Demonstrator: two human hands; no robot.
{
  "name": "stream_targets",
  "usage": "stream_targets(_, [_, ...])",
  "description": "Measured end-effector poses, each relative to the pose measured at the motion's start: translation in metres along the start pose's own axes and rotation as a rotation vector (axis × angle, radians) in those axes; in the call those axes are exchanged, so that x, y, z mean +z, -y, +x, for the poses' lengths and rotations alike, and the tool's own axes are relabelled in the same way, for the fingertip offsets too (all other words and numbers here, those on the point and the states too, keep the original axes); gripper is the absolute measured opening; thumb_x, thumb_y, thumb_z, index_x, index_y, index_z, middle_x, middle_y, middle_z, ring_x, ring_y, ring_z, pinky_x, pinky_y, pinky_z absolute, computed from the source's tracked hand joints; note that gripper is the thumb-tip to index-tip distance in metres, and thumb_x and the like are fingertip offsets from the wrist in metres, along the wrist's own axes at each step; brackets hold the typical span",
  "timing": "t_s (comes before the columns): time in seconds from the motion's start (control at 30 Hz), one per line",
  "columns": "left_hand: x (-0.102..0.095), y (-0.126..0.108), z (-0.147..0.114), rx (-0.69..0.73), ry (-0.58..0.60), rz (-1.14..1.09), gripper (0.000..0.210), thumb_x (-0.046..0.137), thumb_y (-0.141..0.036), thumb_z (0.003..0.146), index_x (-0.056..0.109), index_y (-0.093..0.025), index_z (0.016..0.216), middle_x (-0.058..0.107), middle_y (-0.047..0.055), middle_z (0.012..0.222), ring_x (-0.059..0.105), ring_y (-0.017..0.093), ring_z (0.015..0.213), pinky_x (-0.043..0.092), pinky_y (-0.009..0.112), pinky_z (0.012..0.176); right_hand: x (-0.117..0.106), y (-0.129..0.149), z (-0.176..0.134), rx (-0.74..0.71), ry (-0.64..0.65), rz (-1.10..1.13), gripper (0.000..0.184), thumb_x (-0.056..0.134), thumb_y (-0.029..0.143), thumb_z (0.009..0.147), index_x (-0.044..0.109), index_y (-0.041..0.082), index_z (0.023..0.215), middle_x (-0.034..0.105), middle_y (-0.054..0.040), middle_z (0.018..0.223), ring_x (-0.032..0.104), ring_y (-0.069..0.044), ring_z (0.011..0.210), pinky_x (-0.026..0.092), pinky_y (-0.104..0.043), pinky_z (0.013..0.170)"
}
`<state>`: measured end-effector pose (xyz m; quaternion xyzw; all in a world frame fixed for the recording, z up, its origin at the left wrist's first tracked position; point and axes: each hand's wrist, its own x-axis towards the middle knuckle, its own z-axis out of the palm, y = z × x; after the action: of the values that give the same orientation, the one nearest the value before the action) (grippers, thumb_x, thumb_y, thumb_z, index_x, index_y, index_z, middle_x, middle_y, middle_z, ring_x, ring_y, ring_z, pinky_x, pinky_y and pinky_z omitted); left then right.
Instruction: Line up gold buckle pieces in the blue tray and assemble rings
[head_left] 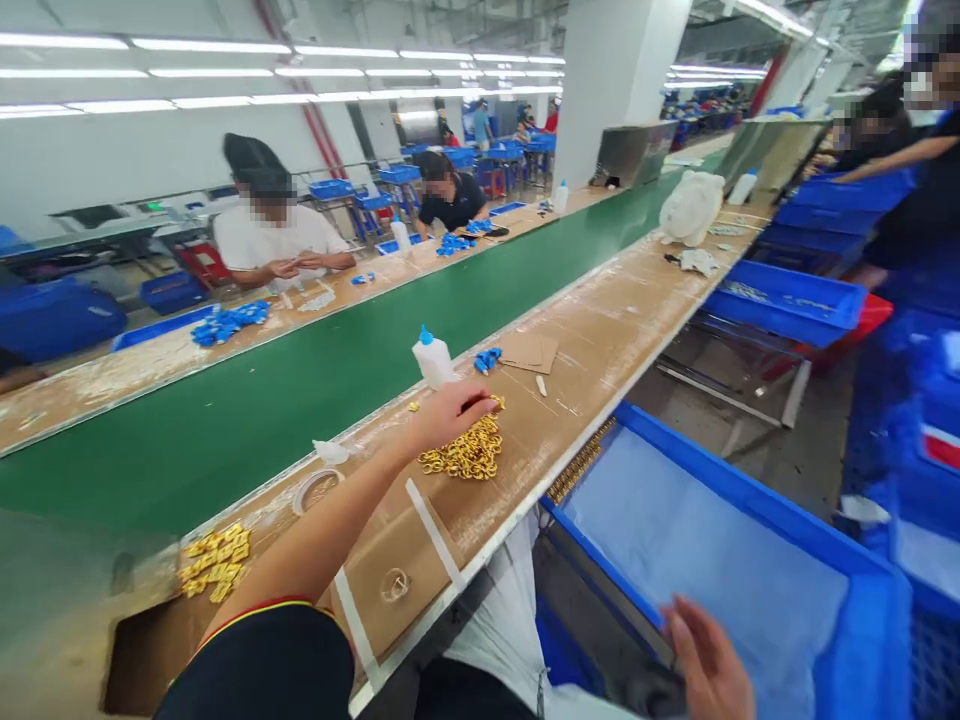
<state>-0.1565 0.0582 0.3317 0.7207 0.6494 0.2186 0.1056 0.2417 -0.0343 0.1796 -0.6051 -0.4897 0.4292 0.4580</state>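
Green belt runs slantwise beside the bench. Blue tray sits at the bench's near edge, probably for short reach. Right hand over the tray, blurred, fingers close together; from here I can't tell if it pinches anything. Left hand bent over the gold pile on the bench, pinch unclear to me; pieces point every way. Gold row along the tray's left end, long axis leading away from me, likely kept orderly.

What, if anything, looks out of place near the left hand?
One small gold piece lies apart from the gold heap by the left hand, so it looks stray. Pale smudges also mark the bench.
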Motion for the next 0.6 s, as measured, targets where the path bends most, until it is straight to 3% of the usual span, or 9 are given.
stream_targets(0.07, [0.007,-0.053,0.004,0.396,0.063,-0.128,0.032,0.048,-0.040,0.105,0.062,-0.019,0.085,0.063,-0.003,0.065,0.054,0.011,0.057,0.039,0.023,0.058,0.015,0.034,0.001,-0.144,0.146,0.159,0.046,0.075,0.062,0.087,0.072,0.024,0.113,0.076,-0.0093,0.103,0.074,-0.024,0.080,0.066,-0.037,0.072])
stream_targets(0.13, [0.014,-0.105,0.007,0.707,0.074,-0.193,0.030,0.045,-0.036,0.108,0.062,-0.019,0.089,0.063,-0.004,0.063,0.055,0.011,0.055,0.038,0.023,0.056,0.025,0.078,0.004,-0.377,0.180,0.279,0.037,0.073,0.048,0.094,0.068,0.026,0.124,0.074,-0.0098,0.114,0.073,-0.019,0.081,0.065,-0.035,0.074])
stream_targets(0.27, [0.021,-0.183,0.007,1.112,-0.075,-0.074,0.033,0.040,-0.027,0.111,0.059,-0.018,0.086,0.067,-0.001,0.069,0.058,0.012,0.060,0.039,0.026,0.054,0.015,0.147,0.006,-0.698,0.113,0.365,0.037,0.075,0.035,0.095,0.067,0.031,0.131,0.070,-0.0069,0.112,0.071,-0.018,0.092,0.063,-0.031,0.079])
stream_targets(0.43, [0.029,-0.223,0.003,1.329,-0.339,-0.005,0.020,0.045,-0.013,0.106,0.059,-0.016,0.091,0.059,-0.003,0.062,0.052,0.013,0.055,0.036,0.029,0.050,-0.019,0.152,-0.005,-0.871,-0.076,0.227,0.035,0.076,0.024,0.095,0.072,0.032,0.129,0.073,-0.0074,0.110,0.071,-0.021,0.100,0.063,-0.034,0.083])
stream_targets(0.6, [0.040,-0.232,-0.002,1.359,-0.424,-0.028,0.011,0.050,-0.013,0.103,0.060,-0.015,0.099,0.056,-0.004,0.059,0.048,0.013,0.052,0.035,0.029,0.047,-0.035,0.143,-0.008,-0.997,-0.179,0.146,0.039,0.072,0.023,0.097,0.069,0.034,0.135,0.077,-0.0074,0.111,0.074,-0.022,0.097,0.065,-0.036,0.080])
